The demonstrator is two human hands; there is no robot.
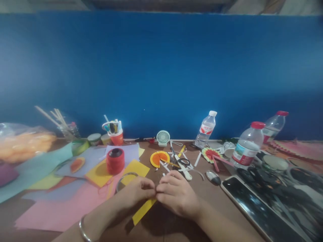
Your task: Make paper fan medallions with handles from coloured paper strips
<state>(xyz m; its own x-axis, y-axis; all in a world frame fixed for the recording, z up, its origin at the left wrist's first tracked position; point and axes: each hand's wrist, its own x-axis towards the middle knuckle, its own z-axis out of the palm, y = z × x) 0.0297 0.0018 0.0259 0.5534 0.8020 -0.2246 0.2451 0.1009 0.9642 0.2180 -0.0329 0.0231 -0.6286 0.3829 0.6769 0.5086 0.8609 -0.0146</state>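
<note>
A narrow yellow paper strip (143, 211) slants down to the left from between my two hands, over the brown table. My left hand (141, 190), with a silver bangle on its wrist, pinches the strip near its upper end. Close against it, my right hand (176, 195) has its fingers curled in at the same end, fingertips meeting the left ones. The fingertips partly hide what lies between them. Just beyond the hands are an orange-and-yellow pleated paper fan (159, 159), scissors (185, 172) and white paper scraps.
A red thread spool (115, 161) stands on coloured paper sheets (63, 208) at left. Behind are a cup of pens (116, 136) and a small fan (163, 137). Right are a phone (254, 205), a computer mouse (213, 177) and bottles (247, 148).
</note>
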